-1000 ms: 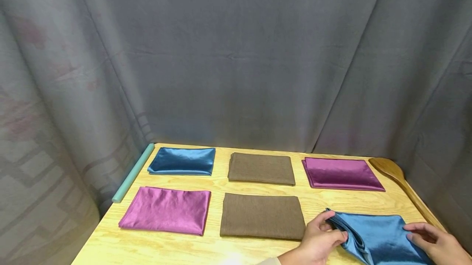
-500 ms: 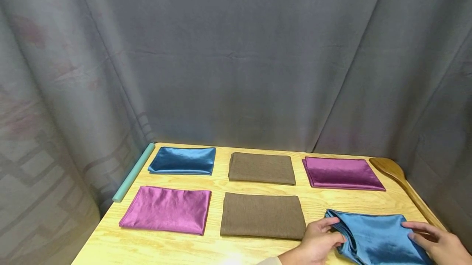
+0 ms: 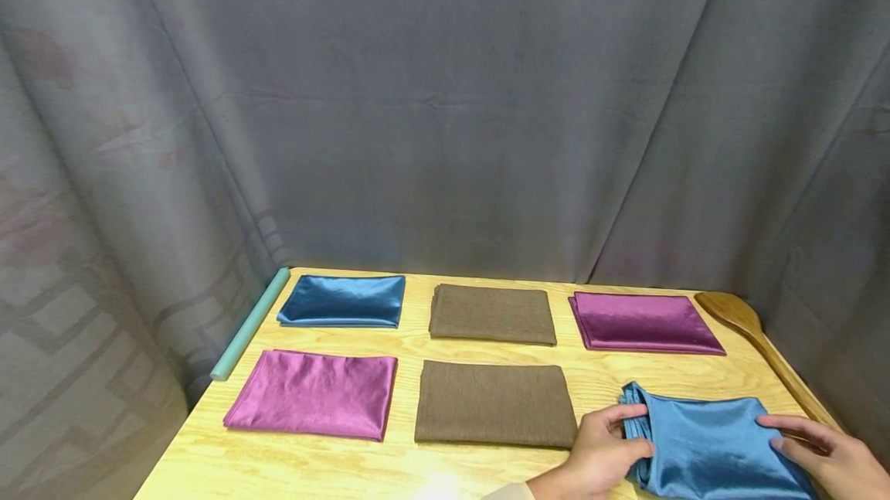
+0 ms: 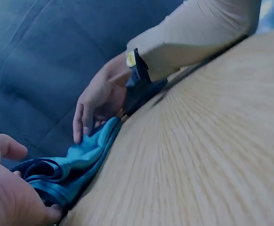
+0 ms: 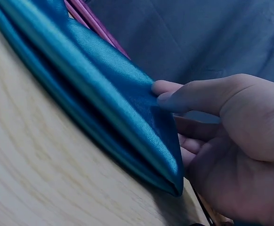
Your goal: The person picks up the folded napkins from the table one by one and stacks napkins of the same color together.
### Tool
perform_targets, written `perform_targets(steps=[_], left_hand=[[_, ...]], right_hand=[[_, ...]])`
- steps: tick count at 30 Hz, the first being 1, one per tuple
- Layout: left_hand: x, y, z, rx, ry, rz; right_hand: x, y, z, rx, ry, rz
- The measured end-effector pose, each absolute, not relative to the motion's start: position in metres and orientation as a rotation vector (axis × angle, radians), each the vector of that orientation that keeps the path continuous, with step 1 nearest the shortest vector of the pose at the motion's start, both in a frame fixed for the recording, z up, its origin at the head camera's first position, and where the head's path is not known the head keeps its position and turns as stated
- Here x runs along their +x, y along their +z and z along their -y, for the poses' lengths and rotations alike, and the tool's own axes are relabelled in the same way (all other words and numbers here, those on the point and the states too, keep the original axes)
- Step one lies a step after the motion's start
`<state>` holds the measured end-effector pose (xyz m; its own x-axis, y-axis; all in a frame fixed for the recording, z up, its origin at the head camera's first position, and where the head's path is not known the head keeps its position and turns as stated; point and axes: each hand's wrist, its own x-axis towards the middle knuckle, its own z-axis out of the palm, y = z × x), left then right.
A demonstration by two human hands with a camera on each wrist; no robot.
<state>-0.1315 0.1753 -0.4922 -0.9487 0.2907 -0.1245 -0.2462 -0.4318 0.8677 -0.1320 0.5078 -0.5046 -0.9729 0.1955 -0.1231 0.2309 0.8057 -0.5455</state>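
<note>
A folded shiny blue cloth (image 3: pixel 716 446) lies at the table's front right. My left hand (image 3: pixel 598 450) holds its left end, where several layers bunch up; in the left wrist view the thumb and fingers sit around those loose folds (image 4: pixel 57 172). At the opposite end, my right hand (image 3: pixel 830 454) rests thumb and index fingertips on the cloth's top. The right wrist view shows that hand (image 5: pixel 240 132) with its other fingers beside the cloth's edge, while the long side fold (image 5: pixel 94 103) bulges slightly.
A folded brown cloth (image 3: pixel 495 405) lies just left of my left hand, with a pink one (image 3: pixel 316 394) beyond it. Behind are blue (image 3: pixel 344 301), brown (image 3: pixel 492 314) and purple (image 3: pixel 647 322) folded cloths. A wooden spoon (image 3: pixel 737 318) and a green rod (image 3: pixel 250 326) line the sides.
The left end of the blue cloth has shifted in my left hand: the gaping layers have drawn together and its top layer now covers more of them. My right hand has barely moved.
</note>
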Motion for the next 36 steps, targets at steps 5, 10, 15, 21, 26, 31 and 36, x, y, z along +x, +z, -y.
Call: perform_targets(steps=[5, 10, 15, 21, 26, 31, 36], left_hand=[[-0.131, -0.495, -0.176, 0.025, 2.418, -1.515], [-0.133, -0.494, -0.177, -0.017, 2.497, -1.510], [-0.134, -0.495, -0.175, -0.035, 2.474, -1.536], [-0.131, -0.498, -0.172, 0.073, 2.389, -1.639], [-0.130, -0.499, -0.173, 0.092, 2.410, -1.671], [-0.131, -0.499, -0.174, 0.073, 2.488, -1.649], [-0.131, -0.500, -0.175, 0.153, 2.593, -1.709]], right_hand=[[-0.133, -0.503, -0.506, 0.297, -0.863, -2.853], [-0.130, -0.500, -0.504, 0.192, -0.836, -2.833], [-0.127, -0.493, -0.502, 0.167, -0.820, -2.736], [-0.126, -0.493, -0.499, 0.150, -0.793, -2.705], [-0.130, -0.496, -0.504, 0.262, -0.840, -2.674], [-0.132, -0.496, -0.508, 0.339, -0.840, -2.694], [-0.129, -0.496, -0.508, 0.320, -0.815, -2.800]])
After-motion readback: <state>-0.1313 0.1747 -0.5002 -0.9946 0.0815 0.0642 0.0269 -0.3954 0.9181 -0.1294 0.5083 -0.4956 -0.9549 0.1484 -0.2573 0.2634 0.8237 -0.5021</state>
